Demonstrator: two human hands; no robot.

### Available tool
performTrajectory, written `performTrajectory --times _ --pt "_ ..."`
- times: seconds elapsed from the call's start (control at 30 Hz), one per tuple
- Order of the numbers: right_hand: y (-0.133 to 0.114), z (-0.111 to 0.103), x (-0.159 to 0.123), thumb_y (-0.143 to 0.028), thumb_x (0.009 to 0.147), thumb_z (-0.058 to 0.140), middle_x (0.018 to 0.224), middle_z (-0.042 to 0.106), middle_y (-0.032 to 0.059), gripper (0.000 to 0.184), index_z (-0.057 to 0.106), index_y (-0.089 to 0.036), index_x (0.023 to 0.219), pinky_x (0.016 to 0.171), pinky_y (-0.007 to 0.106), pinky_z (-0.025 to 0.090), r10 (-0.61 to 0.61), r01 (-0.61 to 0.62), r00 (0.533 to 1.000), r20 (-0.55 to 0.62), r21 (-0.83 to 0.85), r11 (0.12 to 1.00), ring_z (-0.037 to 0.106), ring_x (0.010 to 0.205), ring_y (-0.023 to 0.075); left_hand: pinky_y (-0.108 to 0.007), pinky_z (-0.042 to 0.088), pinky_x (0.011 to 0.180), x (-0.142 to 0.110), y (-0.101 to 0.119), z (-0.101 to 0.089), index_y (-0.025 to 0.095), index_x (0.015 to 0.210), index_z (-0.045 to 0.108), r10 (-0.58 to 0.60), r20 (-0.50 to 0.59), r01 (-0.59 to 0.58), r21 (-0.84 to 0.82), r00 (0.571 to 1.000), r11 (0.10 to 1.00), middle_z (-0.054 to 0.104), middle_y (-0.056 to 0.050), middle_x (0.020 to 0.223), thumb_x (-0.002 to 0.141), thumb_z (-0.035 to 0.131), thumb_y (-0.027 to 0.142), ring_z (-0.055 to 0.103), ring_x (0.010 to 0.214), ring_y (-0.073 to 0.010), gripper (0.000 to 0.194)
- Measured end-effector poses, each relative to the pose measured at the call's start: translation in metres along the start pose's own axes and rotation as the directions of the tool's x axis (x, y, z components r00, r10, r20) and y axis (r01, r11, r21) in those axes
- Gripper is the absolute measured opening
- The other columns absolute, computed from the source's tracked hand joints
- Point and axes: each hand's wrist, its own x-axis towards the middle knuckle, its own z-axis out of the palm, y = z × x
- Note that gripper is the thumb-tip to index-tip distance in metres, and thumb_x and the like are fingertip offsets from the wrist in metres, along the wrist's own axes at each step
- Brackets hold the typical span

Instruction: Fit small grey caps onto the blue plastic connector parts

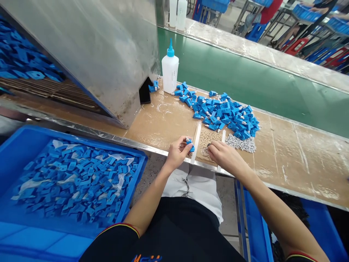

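My left hand (177, 153) is closed on a small blue plastic part (190, 146) with a white piece at its top, held over the bench's front edge. To its right, my right hand (219, 153) pinches something small and dark that I cannot make out. Those fingertips are low over a pitted cardboard pad (211, 138), by a small clear round thing (204, 151). Just beyond my right hand lies a pile of tiny grey-white pieces (242, 143). Behind that spreads a heap of similar blue parts (223, 112), several with white tips.
A white squeeze bottle (169, 72) with a blue nozzle stands behind the heap. A metal chute (109, 54) rises at left, with a dark phone-like slab (145, 91) against it. A blue crate (141, 160) of blue parts sits lower left. A green conveyor belt (245, 76) runs behind.
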Motion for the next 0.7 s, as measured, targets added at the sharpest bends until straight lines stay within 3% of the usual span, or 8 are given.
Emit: performTrajectory --times 0.1,0.17,0.3,0.37,0.43,0.7 --pt "-0.001 -0.009 -0.002 -0.017 0.102 0.044 0.076 0.06 0.0058 0.026 0.058 -0.02 0.08 0.065 0.03 0.043 0.023 -0.015 0.996 -0.086 0.098 0.995 0.057 0.072 0.0188 -0.022 0.057 0.059 -0.002 0.004 0.0 0.018 0.1 0.068 0.003 0.024 -0.002 -0.066 1.0 0.998 0.064 0.001 0.073 0.077 0.08 0.046 0.065 0.062 -0.0111 0.038" --pt "-0.008 -0.016 -0.005 -0.017 0.101 0.047 0.081 0.062 0.0055 0.02 0.058 -0.02 0.085 0.066 0.029 0.045 0.104 -0.058 0.976 -0.191 0.233 0.971 0.059 0.074 0.0179 -0.021 0.056 0.06 -0.006 0.007 0.002 0.018 0.1 0.068 0.012 0.043 -0.007 -0.112 0.999 0.994 0.063 0.002 0.071 0.076 0.082 0.047 0.064 0.062 -0.0106 0.039" --pt "-0.038 -0.027 -0.008 -0.014 0.097 0.054 0.086 0.064 0.0026 0.011 0.056 -0.023 0.091 0.063 0.026 0.046 0.394 -0.162 0.852 -0.346 0.541 0.825 0.059 0.07 0.0138 -0.021 0.054 0.064 -0.023 0.009 0.017 0.019 0.096 0.064 0.052 0.053 -0.042 -0.184 0.997 0.982 0.066 0.001 0.079 0.075 0.084 0.048 0.065 0.07 -0.0114 0.041" --pt "-0.054 -0.027 -0.007 -0.014 0.095 0.056 0.085 0.065 0.0017 0.011 0.056 -0.023 0.09 0.063 0.026 0.047 0.493 -0.175 0.792 -0.36 0.641 0.748 0.06 0.071 0.0133 -0.022 0.054 0.066 -0.032 0.009 0.026 0.019 0.094 0.062 0.092 0.054 -0.081 -0.182 0.994 0.98 0.065 0.0 0.081 0.077 0.082 0.048 0.065 0.072 -0.0121 0.039" --pt "-0.066 -0.025 -0.006 -0.015 0.095 0.057 0.086 0.066 0.0021 0.011 0.057 -0.023 0.088 0.063 0.027 0.048 0.545 -0.175 0.761 -0.352 0.697 0.695 0.062 0.074 0.014 -0.023 0.053 0.068 -0.038 0.011 0.033 0.02 0.093 0.06 0.133 0.053 -0.124 -0.156 0.99 0.98 0.065 0.0 0.081 0.081 0.079 0.047 0.064 0.073 -0.0122 0.036" --pt "-0.071 -0.019 -0.012 -0.021 0.096 0.055 0.084 0.069 0.0046 0.012 0.059 -0.023 0.085 0.064 0.03 0.054 0.608 -0.237 0.736 -0.297 0.728 0.643 0.066 0.075 0.0172 -0.023 0.05 0.065 -0.043 0.017 0.041 0.02 0.091 0.059 0.182 0.043 -0.181 -0.031 0.982 0.983 0.06 0.001 0.079 0.084 0.074 0.053 0.058 0.069 -0.0117 0.037"
